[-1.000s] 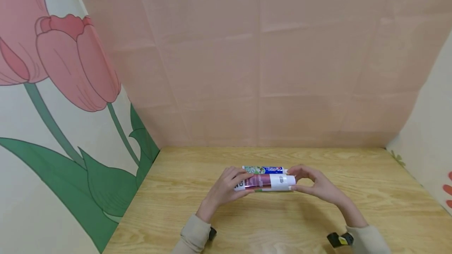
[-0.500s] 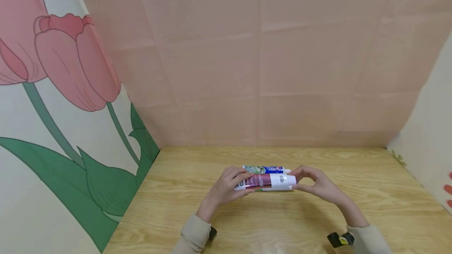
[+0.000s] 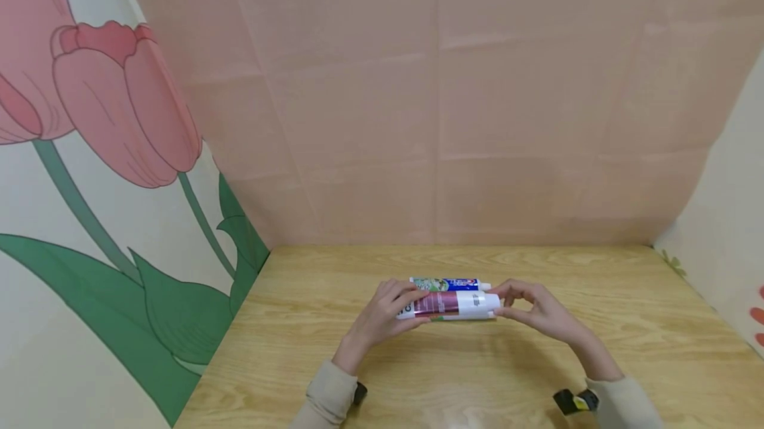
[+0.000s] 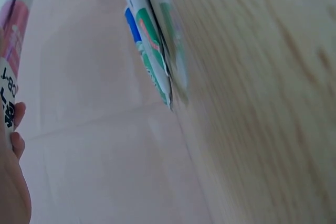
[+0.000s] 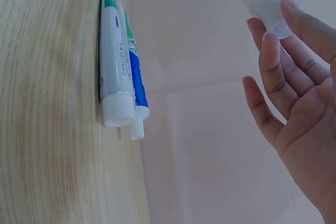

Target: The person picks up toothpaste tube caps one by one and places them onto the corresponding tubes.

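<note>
A pink and white toothpaste tube (image 3: pixel 438 304) is held level above the table, its cap end toward the right. My left hand (image 3: pixel 382 315) grips its lettered end, as the left wrist view also shows. At the other end, the fingers and thumb of my right hand (image 3: pixel 540 311) pinch the white cap (image 5: pixel 277 17). Below and behind lie two more toothpaste tubes side by side on the table: a white one with a green end (image 5: pixel 116 59) and a blue and green one (image 5: pixel 138 80). From the head view the held tube mostly covers the white one.
The wooden table (image 3: pixel 453 376) meets a creased pink backdrop (image 3: pixel 436 117) at the back. A wall painted with tulips (image 3: pixel 125 104) stands on the left, and a pale wall (image 3: pixel 728 217) on the right. Dark straps are at both wrists.
The right thumb has shifted slightly up around the cap. Both hands and the held tube otherwise stay in place, while the head view has tilted a little.
</note>
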{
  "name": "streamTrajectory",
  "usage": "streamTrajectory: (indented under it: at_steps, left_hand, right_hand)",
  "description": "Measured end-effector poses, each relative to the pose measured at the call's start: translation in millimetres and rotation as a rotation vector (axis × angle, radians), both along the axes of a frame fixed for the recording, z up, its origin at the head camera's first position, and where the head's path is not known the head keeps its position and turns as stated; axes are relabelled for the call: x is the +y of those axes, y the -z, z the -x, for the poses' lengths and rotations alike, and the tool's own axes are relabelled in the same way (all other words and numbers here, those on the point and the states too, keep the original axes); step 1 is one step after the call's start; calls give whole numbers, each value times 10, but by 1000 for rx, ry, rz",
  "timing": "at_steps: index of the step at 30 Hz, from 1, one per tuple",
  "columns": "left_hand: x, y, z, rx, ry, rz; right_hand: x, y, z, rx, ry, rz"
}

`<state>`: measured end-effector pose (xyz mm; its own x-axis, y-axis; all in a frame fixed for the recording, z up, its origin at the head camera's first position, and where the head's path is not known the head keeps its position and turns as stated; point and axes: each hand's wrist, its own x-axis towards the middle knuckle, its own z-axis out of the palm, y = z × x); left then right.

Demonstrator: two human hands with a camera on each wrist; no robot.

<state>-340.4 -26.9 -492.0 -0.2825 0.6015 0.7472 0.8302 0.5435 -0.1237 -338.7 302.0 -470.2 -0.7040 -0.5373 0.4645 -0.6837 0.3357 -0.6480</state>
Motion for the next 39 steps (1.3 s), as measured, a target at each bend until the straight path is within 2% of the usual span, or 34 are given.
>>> streamTrajectory:
  at_steps: [6, 9, 14, 17, 25, 33, 39]
  left_hand:
    - [-17, 1, -14, -4, -10, 18]
    - [-26, 6, -19, -5, -10, 20]
    - [-43, 18, -31, -14, 1, 16]
    - [-50, 20, -47, -23, 9, 13]
    - [-51, 10, -92, -39, 14, 18]
    - [-68, -1, -137, -98, 30, 25]
    - [-64, -21, -155, -110, 29, 26]
  right_hand:
    - [-86, -220, -177, -20, -13, 12]
    - [-111, -264, -224, -18, -22, 17]
    - [-82, -124, -170, -19, -54, 32]
    - [-40, -21, -124, -52, -62, 30]
    - [-25, -17, -151, -138, -71, 16]
    - [-56, -60, -246, -5, 42, -140]
    - [-89, -63, -280, 28, 99, -151]
